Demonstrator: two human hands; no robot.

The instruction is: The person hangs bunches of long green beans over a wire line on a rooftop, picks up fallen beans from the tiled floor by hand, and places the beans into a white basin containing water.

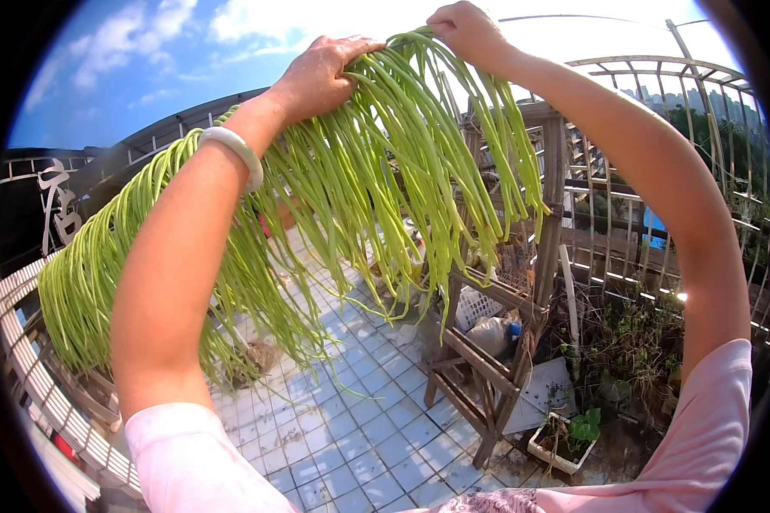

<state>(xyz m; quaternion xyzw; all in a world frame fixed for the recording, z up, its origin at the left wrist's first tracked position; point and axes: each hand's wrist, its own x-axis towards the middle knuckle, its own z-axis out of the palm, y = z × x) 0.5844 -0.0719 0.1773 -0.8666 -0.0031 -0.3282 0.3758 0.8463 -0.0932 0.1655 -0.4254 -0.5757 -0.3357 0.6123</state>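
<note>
A long row of yardlong beans (417, 154) hangs draped over a support that the beans mostly hide, running from the far left to the upper middle. My left hand (324, 77) lies over the top of the row, with its thumb on the near side and its fingers across the bend of the beans. At the right end of the row, my right hand (468, 35) has curled fingers pinching the top of the last strands. Its fingertips are partly hidden. A pale bangle (234, 154) circles my left wrist.
A weathered wooden frame (487, 378) stands behind the beans' right end, on a white tiled floor (359, 410). Beside it are a white planter (561, 449), a white crate (478, 308) and tangled plants (635, 353). A metal railing (616, 237) encloses the right side. White slats (64, 410) line the left.
</note>
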